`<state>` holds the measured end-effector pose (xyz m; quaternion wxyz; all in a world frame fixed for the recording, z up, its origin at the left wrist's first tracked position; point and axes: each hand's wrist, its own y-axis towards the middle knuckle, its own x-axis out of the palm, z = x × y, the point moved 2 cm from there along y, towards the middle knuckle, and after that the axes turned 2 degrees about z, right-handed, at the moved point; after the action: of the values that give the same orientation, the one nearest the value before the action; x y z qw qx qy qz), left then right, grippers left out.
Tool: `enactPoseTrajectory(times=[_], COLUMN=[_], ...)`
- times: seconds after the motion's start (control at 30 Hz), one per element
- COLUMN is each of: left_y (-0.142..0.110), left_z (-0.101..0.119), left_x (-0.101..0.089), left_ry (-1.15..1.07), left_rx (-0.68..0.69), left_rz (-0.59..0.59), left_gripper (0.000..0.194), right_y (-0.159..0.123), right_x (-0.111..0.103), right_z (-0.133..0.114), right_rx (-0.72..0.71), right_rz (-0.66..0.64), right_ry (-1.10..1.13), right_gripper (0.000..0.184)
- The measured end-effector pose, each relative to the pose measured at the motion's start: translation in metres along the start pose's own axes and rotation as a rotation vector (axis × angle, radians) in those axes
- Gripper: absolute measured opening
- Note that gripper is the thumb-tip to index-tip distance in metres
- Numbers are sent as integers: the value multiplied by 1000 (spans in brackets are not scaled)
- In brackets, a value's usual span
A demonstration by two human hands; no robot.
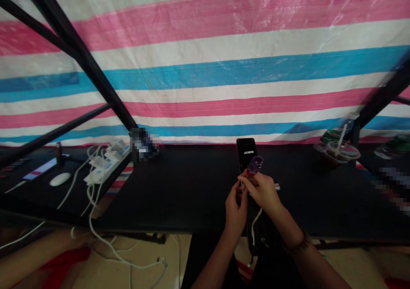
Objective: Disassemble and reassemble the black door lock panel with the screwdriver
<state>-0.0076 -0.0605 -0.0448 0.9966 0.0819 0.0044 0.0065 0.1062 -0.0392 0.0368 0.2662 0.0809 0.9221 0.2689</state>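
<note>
My left hand [236,205] and my right hand [265,191] meet above the black table, fingertips pinched close together. Between their fingertips shows a thin white piece [242,185], too small to name. From my right hand sticks out a rounded, see-through purple object [256,164] with a red part at its base; the fingers cover the rest. Just beyond the hands a black phone [246,145] lies on the table, its lower end hidden. Below my right wrist a white cord [253,229] hangs over the table's front edge. A small pale item [277,186] lies beside the right hand.
A lidded cup with a straw [342,151] stands at the right. To the left are a white power strip [104,165] with tangled cables, a white mouse [60,179] and a lit phone [41,169]. Black frame bars [109,92] cross before a striped sheet [224,75]. Another person's arm [41,250] is lower left.
</note>
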Motion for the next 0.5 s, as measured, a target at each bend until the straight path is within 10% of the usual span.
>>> enactPoseTrajectory(times=[0.5], left_y=[0], left_z=[2], left_x=[-1], left_ry=[-7], left_rx=[-2], left_rz=[-14], left_gripper=[41], right_y=[-7], right_x=[6], right_z=[2], right_rx=[82], right_rz=[102], right_ry=[129], right_gripper=[15])
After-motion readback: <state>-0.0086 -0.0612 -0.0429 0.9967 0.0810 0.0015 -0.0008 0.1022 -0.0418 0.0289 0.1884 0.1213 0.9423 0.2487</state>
